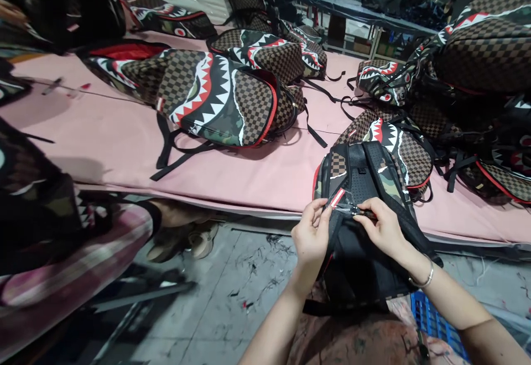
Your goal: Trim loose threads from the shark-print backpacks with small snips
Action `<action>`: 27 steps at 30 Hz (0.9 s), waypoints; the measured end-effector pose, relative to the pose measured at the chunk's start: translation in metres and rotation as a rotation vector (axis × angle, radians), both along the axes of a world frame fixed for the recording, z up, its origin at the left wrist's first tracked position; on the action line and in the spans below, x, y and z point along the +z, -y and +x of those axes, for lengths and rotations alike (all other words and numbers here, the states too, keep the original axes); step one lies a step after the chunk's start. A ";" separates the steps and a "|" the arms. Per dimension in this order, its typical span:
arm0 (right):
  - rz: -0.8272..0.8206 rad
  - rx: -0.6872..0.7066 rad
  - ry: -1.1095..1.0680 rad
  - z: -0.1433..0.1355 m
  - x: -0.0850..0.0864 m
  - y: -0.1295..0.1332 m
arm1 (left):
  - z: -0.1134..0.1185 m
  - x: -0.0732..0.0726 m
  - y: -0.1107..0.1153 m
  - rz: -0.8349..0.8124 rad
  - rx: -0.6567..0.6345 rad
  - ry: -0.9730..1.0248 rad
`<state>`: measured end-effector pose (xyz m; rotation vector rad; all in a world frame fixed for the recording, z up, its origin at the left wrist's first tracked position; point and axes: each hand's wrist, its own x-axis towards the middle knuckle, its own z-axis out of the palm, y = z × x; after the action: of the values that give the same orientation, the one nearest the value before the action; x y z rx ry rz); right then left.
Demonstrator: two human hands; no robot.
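A black backpack [360, 268] rests on my lap against the table edge, with its back panel and shoulder straps facing up. My left hand [312, 231] is closed in a pinch at the backpack's left side, by a red-and-white label [338, 197]. Between the fingers of my right hand [382, 227] is a small pair of thread snips [352, 210], dark at the handle. Its thin metal blades point left toward my left fingertips. What exactly the left fingers pinch is too small to tell.
A pink-covered table [124, 155] bears several checkered backpacks with shark-mouth prints, including a large one [215, 99] in the middle. Another person's plaid-covered leg [95, 249] is at left. A blue plastic crate [437, 321] stands below right. Thread scraps litter the floor [240, 282].
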<state>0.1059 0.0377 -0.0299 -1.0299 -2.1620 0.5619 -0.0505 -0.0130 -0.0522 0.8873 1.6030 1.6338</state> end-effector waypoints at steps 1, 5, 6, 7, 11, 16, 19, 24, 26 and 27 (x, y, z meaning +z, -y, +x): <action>0.008 -0.004 0.025 -0.001 0.002 0.003 | 0.000 0.000 0.000 -0.025 -0.002 -0.042; 0.032 -0.037 0.109 -0.005 0.004 0.014 | 0.001 0.001 0.000 -0.122 0.056 -0.260; 0.042 -0.048 0.121 -0.006 0.004 0.017 | 0.002 0.002 0.000 -0.134 0.069 -0.299; 0.054 -0.064 0.131 -0.008 0.004 0.020 | 0.003 0.003 0.000 -0.142 0.077 -0.328; 0.097 -0.142 0.189 -0.013 0.001 0.031 | 0.010 0.005 -0.001 -0.126 0.093 -0.365; 0.117 -0.198 0.229 -0.012 -0.001 0.040 | 0.016 0.002 -0.002 -0.075 0.095 -0.347; 0.143 -0.216 0.213 -0.008 -0.002 0.041 | 0.018 0.000 -0.003 -0.096 0.083 -0.342; 0.139 -0.222 0.222 -0.004 -0.004 0.039 | 0.021 0.000 -0.003 -0.137 0.077 -0.342; 0.142 -0.203 0.217 -0.004 -0.006 0.038 | 0.021 0.001 -0.003 -0.146 0.079 -0.338; 0.143 -0.196 0.209 -0.004 -0.007 0.037 | 0.021 0.002 -0.003 -0.149 0.082 -0.335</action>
<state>0.1016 0.0005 -0.0368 -1.2490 -2.2092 0.2132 -0.0291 -0.0096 -0.0506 1.0700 1.9839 1.4522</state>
